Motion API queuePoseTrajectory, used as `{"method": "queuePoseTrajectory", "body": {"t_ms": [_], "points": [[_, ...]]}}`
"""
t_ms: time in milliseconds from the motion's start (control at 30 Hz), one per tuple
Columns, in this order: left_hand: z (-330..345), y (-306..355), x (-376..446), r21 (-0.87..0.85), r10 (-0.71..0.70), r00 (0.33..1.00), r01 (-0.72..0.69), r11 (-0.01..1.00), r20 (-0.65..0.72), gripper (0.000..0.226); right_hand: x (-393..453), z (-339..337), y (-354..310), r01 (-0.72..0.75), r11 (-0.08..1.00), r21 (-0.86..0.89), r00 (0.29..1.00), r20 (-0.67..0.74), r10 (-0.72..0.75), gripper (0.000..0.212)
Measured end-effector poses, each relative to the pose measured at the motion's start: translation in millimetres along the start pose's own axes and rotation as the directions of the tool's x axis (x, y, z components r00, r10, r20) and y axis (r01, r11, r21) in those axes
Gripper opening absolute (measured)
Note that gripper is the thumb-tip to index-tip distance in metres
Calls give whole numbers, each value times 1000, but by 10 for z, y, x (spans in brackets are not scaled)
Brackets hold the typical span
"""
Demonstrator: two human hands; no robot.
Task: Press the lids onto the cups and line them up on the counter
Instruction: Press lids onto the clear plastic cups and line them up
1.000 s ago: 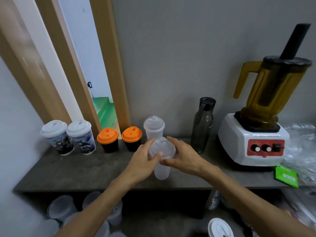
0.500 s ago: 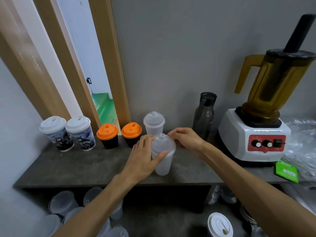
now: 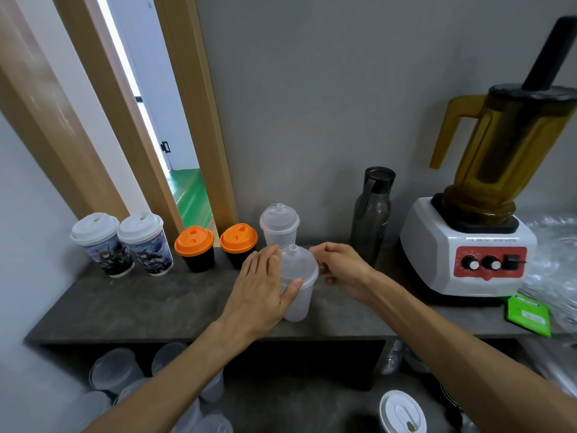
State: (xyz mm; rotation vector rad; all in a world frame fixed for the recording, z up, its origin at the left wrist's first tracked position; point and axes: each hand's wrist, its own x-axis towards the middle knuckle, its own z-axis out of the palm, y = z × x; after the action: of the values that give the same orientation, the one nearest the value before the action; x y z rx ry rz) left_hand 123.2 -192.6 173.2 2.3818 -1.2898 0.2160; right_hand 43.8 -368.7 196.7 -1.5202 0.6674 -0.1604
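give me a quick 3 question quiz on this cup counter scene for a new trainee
1. True or false: the clear cup between the hands already has a lid on it.
2. How many lidded cups stand in the row at the back of the counter? A) three B) five C) seven
3. Fill in: the left hand touches the clear cup while the right hand is at the rim of its ____.

Key
1. True: a domed lid sits on it.
2. B: two white-lidded cups, two orange-lidded cups and one clear lidded cup.
3. lid
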Motion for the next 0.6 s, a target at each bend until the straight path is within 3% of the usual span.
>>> {"method": "queuePoseTrajectory", "body": {"t_ms": [167, 367, 467, 600], "points": [[57, 6, -9, -12, -25, 1000, 25, 1000, -16, 78, -51, 87, 31, 144, 985, -91, 977, -146, -156, 25], [39, 4, -24, -31, -11, 999, 10, 999, -43, 73, -299, 133, 156, 211, 974, -80, 963, -153, -222, 17], [113, 7, -13, -79, -36, 997, 31, 996, -70, 73, -364, 275, 309, 328, 943, -62, 922, -197, -334, 23], [132, 8, -6, -105, -25, 994, 14, 994, -103, 70, -337, 200, 334, 347, 934, -84, 924, -142, -356, 29]]}}
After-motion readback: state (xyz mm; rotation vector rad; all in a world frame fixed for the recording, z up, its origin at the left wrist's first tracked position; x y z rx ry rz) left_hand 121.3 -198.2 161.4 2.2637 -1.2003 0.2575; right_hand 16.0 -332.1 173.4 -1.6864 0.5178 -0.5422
